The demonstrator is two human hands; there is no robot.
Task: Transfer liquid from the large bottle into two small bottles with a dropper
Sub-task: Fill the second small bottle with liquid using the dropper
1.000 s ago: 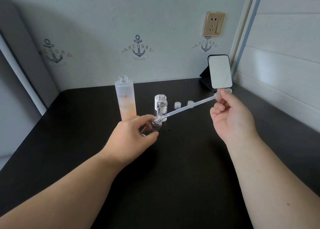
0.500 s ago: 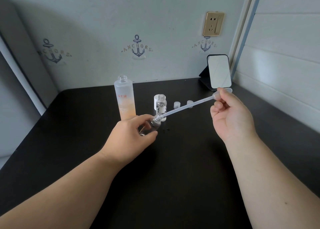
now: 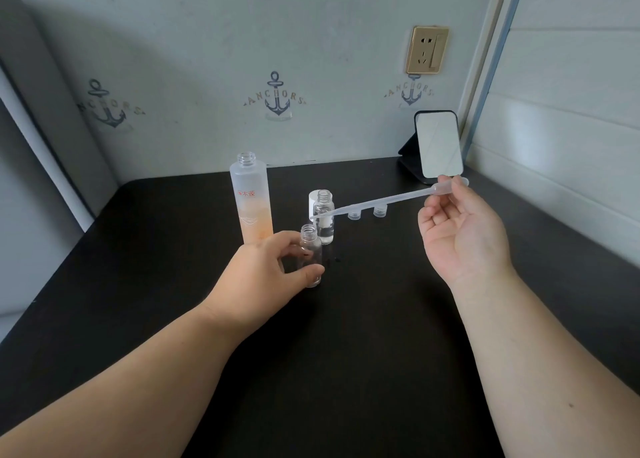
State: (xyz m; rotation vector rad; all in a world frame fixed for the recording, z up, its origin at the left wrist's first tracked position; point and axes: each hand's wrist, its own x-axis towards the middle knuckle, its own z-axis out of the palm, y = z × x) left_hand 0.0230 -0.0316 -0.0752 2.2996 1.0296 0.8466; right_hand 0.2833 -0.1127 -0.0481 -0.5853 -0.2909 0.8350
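Step in hand: dispensing into a small bottle appears finished or paused; the dropper tip is out of the bottle mouth, so the cycle likely stands between a discharge and a refill. This is a judgement from position alone.
Left hand [image 3: 266, 270]: thumb and fingers curled round the near small bottle [image 3: 310, 253], which stands upright on the tabletop [image 3: 363, 353], mouth uncapped.
Right hand [image 3: 460, 229]: pinches the bulb end of the dropper [image 3: 388, 199] between thumb and fingertips; the remaining fingers are loosely curled.
Dropper position: nearly level, tip pointing left, crossing in front of the far small bottle [image 3: 323, 218] and clear above the near one.
Dropper contents: cannot be told; the stem is translucent.
Far small bottle: upright, uncapped, just behind the near bottle, with clear liquid low in it.
Large bottle [image 3: 252, 201]: upright, open at the neck, left of both small bottles, peach liquid filling the lower part.
Caps [image 3: 367, 212]: two small threaded pieces lie behind the dropper stem, apart from the bottles.
Next move requires: swinging the tip left to the large bottle's narrow neck, bulb squeezed before entry, released once submerged.
Caution: keep the stem tip-down after loading to prevent drips.
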